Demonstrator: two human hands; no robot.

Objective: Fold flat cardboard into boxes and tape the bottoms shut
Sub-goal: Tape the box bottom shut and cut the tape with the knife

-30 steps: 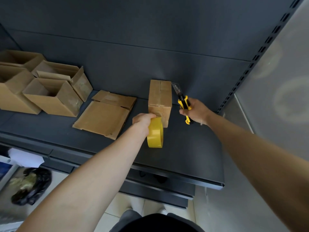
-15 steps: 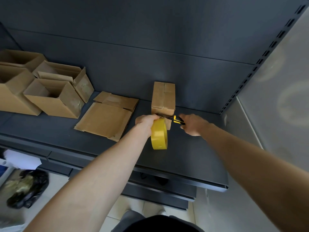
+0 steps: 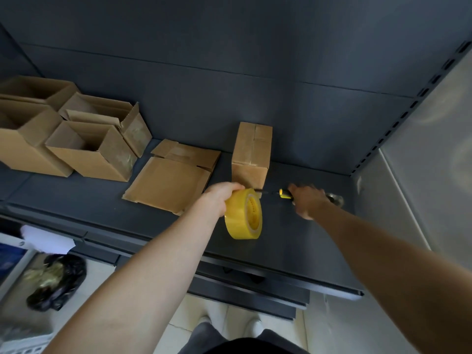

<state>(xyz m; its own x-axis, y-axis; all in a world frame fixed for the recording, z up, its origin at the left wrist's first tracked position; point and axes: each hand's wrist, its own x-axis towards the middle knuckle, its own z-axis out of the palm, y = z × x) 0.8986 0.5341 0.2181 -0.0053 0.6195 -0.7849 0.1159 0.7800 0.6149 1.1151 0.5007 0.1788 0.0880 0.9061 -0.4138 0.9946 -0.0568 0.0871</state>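
Observation:
A small taped cardboard box (image 3: 251, 154) stands on the dark shelf (image 3: 293, 241), its taped bottom facing up. My left hand (image 3: 221, 198) grips a yellow tape roll (image 3: 244, 213) just in front of the box. My right hand (image 3: 307, 200) holds a yellow and black utility knife (image 3: 282, 194) level, its blade pointing left at the tape between roll and box. Flat cardboard sheets (image 3: 169, 182) lie left of the box.
Several open folded boxes (image 3: 89, 149) are grouped at the shelf's left end. The shelf's back panel and a slotted upright (image 3: 398, 121) close the far and right sides. On the floor below left lie a black bag (image 3: 55, 279) and white paper (image 3: 46, 241).
My right hand has swung the knife down from upright beside the box to level at the tape, then drawn back to the right. The tape roll has dropped slightly toward me.

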